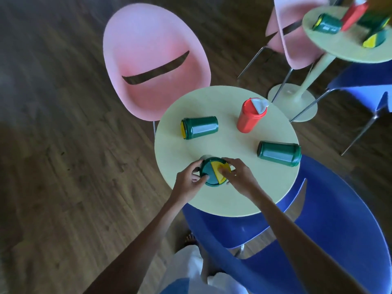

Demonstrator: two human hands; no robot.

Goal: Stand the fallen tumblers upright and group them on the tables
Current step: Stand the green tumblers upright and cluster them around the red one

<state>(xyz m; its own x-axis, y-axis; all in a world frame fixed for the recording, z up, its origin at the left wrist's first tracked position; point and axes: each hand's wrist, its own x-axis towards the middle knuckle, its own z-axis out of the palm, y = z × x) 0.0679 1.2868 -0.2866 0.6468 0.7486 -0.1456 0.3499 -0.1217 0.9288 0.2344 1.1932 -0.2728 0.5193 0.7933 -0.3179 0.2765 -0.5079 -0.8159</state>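
On the near round table (224, 200) a green tumbler with a green-and-yellow lid (213, 172) stands upright at the front left. My left hand (188, 180) grips its left side and my right hand (238, 175) holds its right side, fingers over the lid. Two more green tumblers lie on their sides: one at the left (199, 127), one at the right (279, 153). A red bottle with a white spout (250, 115) stands upright at the back. On the far table (331, 46) lie two green tumblers (326, 23) (374, 36) and a red bottle (354, 13).
A pink chair (152, 60) stands behind the near table and a blue chair (331, 221) beside it on the right. A second pink chair (294, 39) and another blue seat (364, 81) flank the far table. The floor is dark wood.
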